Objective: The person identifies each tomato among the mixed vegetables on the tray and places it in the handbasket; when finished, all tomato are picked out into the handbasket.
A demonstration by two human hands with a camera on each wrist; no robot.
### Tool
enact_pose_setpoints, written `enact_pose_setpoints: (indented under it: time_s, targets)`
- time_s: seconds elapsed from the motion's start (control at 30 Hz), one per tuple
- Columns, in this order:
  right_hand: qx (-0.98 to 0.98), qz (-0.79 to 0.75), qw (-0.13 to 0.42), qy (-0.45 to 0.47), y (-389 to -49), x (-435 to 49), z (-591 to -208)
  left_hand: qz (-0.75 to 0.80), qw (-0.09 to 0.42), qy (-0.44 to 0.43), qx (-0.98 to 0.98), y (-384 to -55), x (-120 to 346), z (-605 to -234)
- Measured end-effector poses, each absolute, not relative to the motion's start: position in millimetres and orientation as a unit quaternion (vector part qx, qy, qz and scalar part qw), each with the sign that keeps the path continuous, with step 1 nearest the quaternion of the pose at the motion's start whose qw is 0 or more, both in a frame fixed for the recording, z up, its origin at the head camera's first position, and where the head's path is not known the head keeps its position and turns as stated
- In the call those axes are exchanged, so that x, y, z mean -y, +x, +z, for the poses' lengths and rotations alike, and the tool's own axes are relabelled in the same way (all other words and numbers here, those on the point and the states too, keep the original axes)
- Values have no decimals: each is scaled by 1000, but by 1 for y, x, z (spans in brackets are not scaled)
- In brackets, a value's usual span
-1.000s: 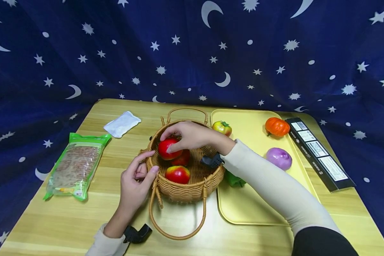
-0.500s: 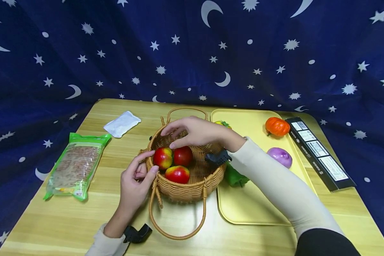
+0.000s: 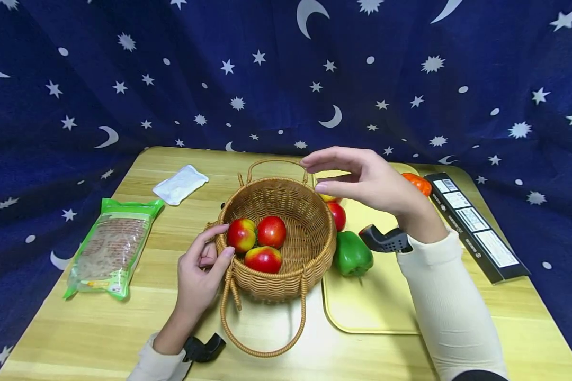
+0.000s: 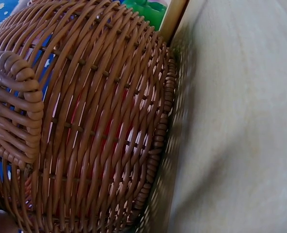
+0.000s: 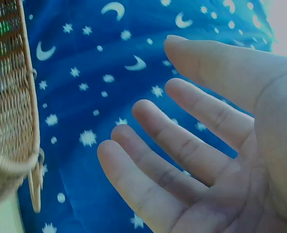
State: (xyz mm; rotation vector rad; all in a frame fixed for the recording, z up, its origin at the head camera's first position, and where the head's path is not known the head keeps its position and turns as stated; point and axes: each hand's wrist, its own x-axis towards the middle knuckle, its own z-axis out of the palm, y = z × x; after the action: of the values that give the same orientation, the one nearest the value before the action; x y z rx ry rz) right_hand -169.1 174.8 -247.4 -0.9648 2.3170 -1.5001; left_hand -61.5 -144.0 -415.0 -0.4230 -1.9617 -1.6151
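A round brown wicker basket (image 3: 276, 288) stands in the middle of the table, its front handle folded down. Inside, toward the left, lie a red-and-yellow fruit (image 3: 241, 235), a red fruit (image 3: 271, 232) and another yellow-topped red fruit (image 3: 263, 260). My left hand (image 3: 197, 275) holds the basket's left rim between fingers and thumb. The left wrist view is filled by the woven side (image 4: 100, 121), with red showing through the gaps. My right hand (image 3: 367, 180) hovers above the tray right of the basket, fingers spread and nothing in them; the right wrist view (image 5: 192, 145) shows the bare palm.
On the yellow tray (image 3: 372, 317) are a green bell pepper (image 3: 352, 254), a red fruit (image 3: 337, 215) and a partly hidden orange pumpkin (image 3: 418, 183). A long black box (image 3: 476, 227) lies right. Left are a green-edged food packet (image 3: 112, 248) and a white packet (image 3: 181, 184).
My right hand has let go of a red-and-yellow fruit at the basket's left side, then risen and moved right over the tray. My left hand has stayed at the rim.
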Motion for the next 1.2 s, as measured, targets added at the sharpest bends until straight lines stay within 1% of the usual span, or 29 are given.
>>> enact_pose_setpoints:
  time_s: [0.23, 0.33, 0.6, 0.77, 0.97, 1.2]
  targets:
    - [-781, -567, 62, -255, -159, -219, -270, -606, 279, -163, 727, -62, 143, -414]
    - [-791, -563, 58, -234, -160, -232, -282, -607, 277, -161, 728, -62, 143, -413]
    - [-820, -540, 107, -156, -172, -247, -326, -606, 278, -157, 729, -61, 141, -414]
    - [-815, -546, 151, -120, -178, -250, -348, -601, 282, -158, 731, -61, 140, -414]
    - [-814, -544, 166, -119, -183, -253, -362, -598, 279, -159, 734, -61, 142, -413]
    - [-817, -531, 168, -151, -188, -254, -372, -599, 278, -161, 733, -61, 143, -412]
